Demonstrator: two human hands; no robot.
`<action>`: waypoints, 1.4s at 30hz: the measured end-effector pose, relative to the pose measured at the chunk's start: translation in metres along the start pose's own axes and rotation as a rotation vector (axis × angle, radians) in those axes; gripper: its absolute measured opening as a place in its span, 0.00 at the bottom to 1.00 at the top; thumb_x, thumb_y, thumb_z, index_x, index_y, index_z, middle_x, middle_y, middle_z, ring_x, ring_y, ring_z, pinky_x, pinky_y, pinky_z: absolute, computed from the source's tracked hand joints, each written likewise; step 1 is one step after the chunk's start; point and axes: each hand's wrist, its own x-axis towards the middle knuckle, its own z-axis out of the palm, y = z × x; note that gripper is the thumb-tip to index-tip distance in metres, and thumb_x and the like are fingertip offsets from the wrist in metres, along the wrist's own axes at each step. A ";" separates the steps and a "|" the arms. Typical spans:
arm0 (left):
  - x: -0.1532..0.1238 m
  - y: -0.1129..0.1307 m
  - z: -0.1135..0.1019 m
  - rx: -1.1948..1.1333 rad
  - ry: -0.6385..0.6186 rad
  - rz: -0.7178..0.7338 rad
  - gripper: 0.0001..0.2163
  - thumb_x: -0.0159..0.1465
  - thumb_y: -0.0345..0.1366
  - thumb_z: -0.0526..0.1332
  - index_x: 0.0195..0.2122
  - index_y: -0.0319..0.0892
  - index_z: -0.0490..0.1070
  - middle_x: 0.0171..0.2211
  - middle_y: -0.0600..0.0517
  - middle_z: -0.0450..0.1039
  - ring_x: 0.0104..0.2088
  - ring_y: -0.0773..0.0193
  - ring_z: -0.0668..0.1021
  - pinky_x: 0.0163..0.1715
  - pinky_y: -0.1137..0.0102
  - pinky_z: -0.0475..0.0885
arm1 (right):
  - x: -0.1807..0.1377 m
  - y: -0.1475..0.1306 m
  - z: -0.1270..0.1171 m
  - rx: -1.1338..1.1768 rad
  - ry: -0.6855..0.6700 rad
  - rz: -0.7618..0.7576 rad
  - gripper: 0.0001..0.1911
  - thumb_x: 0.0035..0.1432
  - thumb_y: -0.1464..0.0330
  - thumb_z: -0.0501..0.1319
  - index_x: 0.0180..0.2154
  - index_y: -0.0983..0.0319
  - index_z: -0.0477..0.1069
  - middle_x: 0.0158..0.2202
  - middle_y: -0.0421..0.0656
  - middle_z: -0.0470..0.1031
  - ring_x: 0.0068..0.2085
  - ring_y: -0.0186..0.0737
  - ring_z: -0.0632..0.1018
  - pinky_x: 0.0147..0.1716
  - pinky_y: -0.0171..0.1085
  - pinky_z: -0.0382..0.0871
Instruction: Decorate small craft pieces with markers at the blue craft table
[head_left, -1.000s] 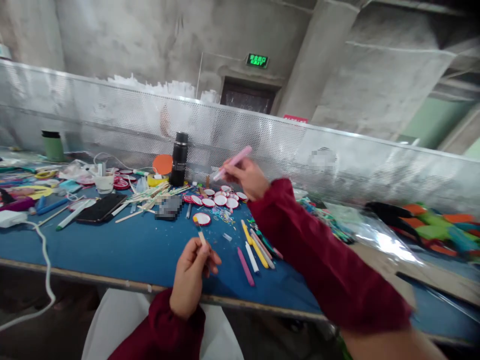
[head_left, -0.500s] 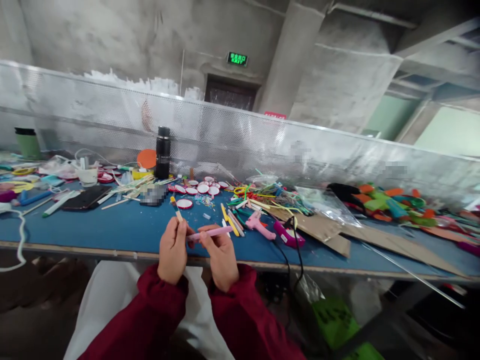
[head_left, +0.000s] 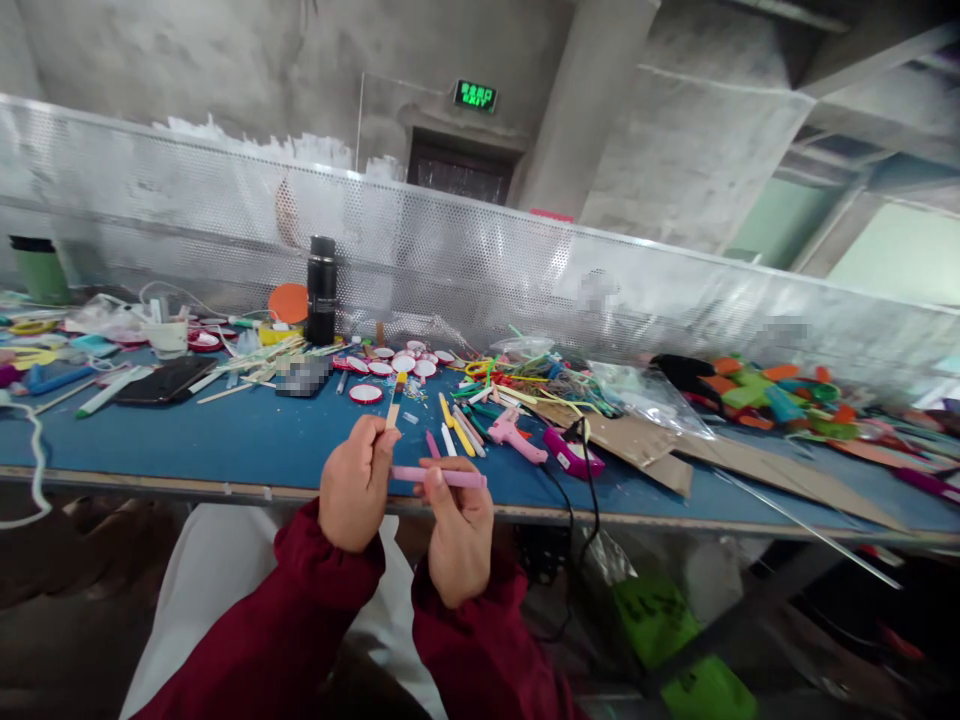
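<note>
My left hand [head_left: 352,485] is closed on a flat wooden craft stick [head_left: 391,416] that points up and away. The stick has a yellow end and a dark band below it; its lower part is hidden in my fingers. My right hand [head_left: 459,530] pinches a pale pink marker pen [head_left: 466,479], held nearly level. Its left end reaches the fingers of my left hand; whether they grip it I cannot tell. Just beyond the pen shows a darker pink pointed piece [head_left: 434,445], partly hidden by my right hand. Yellow and white markers [head_left: 459,438] lie behind that hand.
A pink glue gun [head_left: 515,436] and a purple box [head_left: 574,453] with a black cord lie to the right, near cardboard strips [head_left: 637,455]. White-and-red discs [head_left: 366,393], a black bottle [head_left: 322,295] and a phone [head_left: 166,380] are farther back and left.
The craft stick has swung from leaning left to leaning right, showing its dark band. The pink pen has turned level and shifted right with my right hand. The darker pink piece has come into view.
</note>
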 end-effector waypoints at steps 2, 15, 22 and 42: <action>0.015 -0.013 -0.019 0.023 0.174 -0.116 0.10 0.66 0.41 0.51 0.34 0.42 0.67 0.21 0.57 0.63 0.21 0.68 0.66 0.23 0.73 0.60 | 0.018 -0.016 -0.020 0.128 0.248 -0.175 0.12 0.55 0.60 0.64 0.30 0.62 0.71 0.27 0.37 0.71 0.24 0.28 0.68 0.26 0.31 0.63; 0.011 -0.017 0.010 -0.343 -0.004 -0.214 0.11 0.65 0.45 0.51 0.37 0.43 0.63 0.17 0.60 0.61 0.17 0.70 0.65 0.19 0.75 0.62 | 0.030 0.009 0.007 0.235 0.084 -0.047 0.09 0.54 0.64 0.64 0.31 0.62 0.67 0.26 0.37 0.69 0.27 0.30 0.71 0.28 0.33 0.63; 0.015 -0.030 0.023 -0.326 -0.086 -0.177 0.12 0.65 0.47 0.51 0.38 0.44 0.61 0.19 0.60 0.62 0.18 0.69 0.67 0.20 0.74 0.62 | 0.040 0.021 0.033 -0.190 0.067 -0.395 0.06 0.56 0.65 0.60 0.31 0.60 0.66 0.28 0.40 0.71 0.31 0.36 0.73 0.34 0.39 0.67; 0.011 -0.045 0.026 -0.129 -0.180 -0.082 0.11 0.66 0.44 0.49 0.39 0.44 0.63 0.28 0.54 0.70 0.28 0.65 0.72 0.30 0.71 0.65 | 0.039 0.040 0.048 -0.497 -0.037 -0.645 0.04 0.57 0.69 0.59 0.30 0.59 0.65 0.27 0.38 0.73 0.31 0.35 0.74 0.50 0.45 0.60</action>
